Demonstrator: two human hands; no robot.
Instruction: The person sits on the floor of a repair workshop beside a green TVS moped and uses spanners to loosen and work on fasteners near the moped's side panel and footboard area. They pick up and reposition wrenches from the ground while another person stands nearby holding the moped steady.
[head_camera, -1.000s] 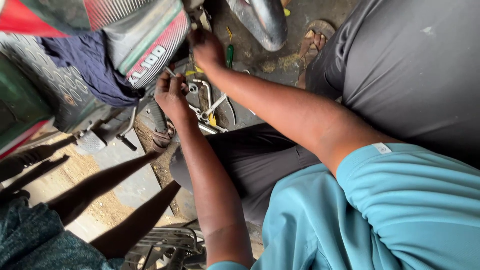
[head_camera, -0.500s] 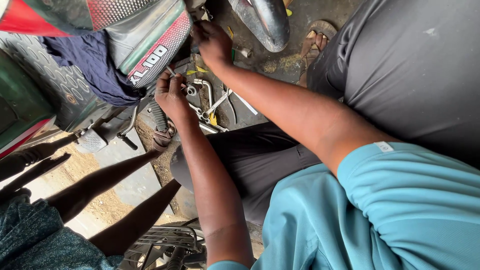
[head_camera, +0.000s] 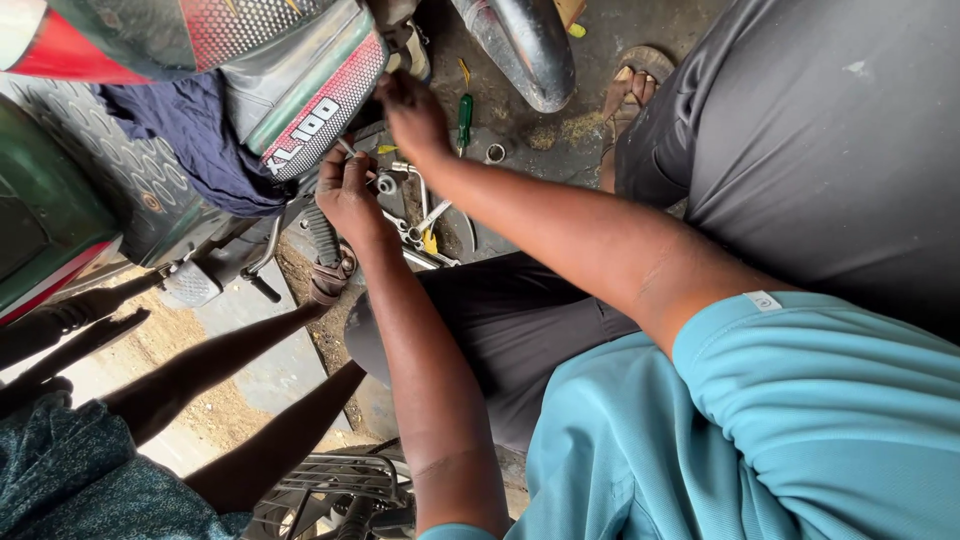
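Note:
My left hand (head_camera: 348, 192) is closed around a thin metal tool (head_camera: 345, 148) whose tip points up at the lower edge of the motorbike's red and grey side panel (head_camera: 320, 95). Just above it and to the right, my right hand (head_camera: 415, 115) reaches in under that panel. Its fingers curl against the bike's frame, and their tips are hidden. The two hands are a short gap apart. A small round metal fitting (head_camera: 386, 184) shows right beside my left hand.
Spanners (head_camera: 428, 215), a green-handled screwdriver (head_camera: 465, 115) and a metal ring (head_camera: 495, 153) lie on the dirty ground under my arms. A chrome mudguard (head_camera: 520, 50) hangs at the top. Another person's bare legs (head_camera: 240, 350) and sandalled foot (head_camera: 328, 278) reach in from the left. A second sandalled foot (head_camera: 630, 85) stands top right.
My right hand has shifted slightly down, closer to my left hand. My left hand has stayed at the panel's lower edge.

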